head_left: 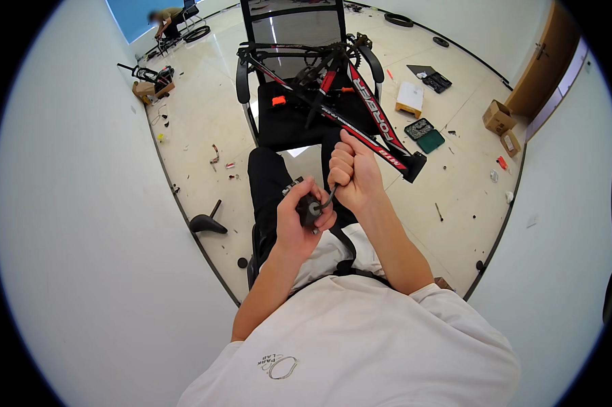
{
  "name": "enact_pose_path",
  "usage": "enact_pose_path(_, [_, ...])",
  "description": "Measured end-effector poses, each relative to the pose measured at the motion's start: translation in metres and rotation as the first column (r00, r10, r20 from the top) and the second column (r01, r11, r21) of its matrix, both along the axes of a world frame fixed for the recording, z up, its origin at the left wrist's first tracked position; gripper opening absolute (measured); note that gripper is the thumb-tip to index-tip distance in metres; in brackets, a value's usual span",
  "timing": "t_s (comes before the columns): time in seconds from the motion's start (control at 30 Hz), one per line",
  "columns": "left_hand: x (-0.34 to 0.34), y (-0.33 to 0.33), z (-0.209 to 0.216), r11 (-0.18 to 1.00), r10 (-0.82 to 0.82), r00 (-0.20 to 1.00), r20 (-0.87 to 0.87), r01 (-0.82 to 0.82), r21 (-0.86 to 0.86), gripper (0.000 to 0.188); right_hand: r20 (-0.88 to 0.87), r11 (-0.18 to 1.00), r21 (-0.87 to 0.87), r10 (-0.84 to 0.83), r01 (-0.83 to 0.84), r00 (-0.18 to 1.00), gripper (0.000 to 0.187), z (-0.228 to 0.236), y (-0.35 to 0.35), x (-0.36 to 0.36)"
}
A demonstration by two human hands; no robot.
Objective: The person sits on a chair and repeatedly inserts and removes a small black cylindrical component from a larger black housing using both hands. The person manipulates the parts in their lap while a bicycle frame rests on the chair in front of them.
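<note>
Over my lap, my left hand (299, 220) wraps round a black, blocky part (307, 211) with a round grey end and a toothed edge; its exact kind I cannot make out. A dark bent hex key (331, 196) runs from the round end of this part up into my right hand (355, 173). The fingers of that hand are closed in a fist round the key, hiding its upper portion. Just beyond my hands, a black, red and white bicycle frame (370, 112) lies across the seat and armrests of a black office chair (279, 127).
A saddle (208, 224) with its post lies on the floor at left. To the right are an open green tool case (429, 140), a white box (409, 97), a black case (437, 82) and cardboard boxes (498, 117). Another person (170, 20) crouches at the far left.
</note>
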State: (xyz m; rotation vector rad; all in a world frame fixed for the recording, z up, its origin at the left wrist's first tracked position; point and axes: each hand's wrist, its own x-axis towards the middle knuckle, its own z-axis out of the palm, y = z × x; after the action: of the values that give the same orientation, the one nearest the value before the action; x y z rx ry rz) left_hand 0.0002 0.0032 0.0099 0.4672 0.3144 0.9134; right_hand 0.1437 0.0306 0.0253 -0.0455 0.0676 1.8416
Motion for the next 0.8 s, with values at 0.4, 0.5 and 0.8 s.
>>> enact_pose_path(0.4, [0.0,0.0,-0.009,0.991,-0.099,0.991,-0.093,0.107,0.083,0.029,0.062,0.95,0.197,0.233,-0.241,0.97,0.049,0.005,0.011,0.001])
enact_pose_path(0.5, [-0.001,0.002,-0.007,0.983,-0.185,0.98,0.067,0.186,-0.004,0.03,-0.036,0.911,0.325,0.278,-0.252,0.96,0.048,0.006,0.008,0.002])
enact_pose_path(0.8, [-0.002,-0.005,0.006,0.98,0.107,0.952,-0.287,-0.052,0.192,0.024,0.106,0.982,0.076,0.166,-0.175,0.98,0.049,0.003,0.007,0.004])
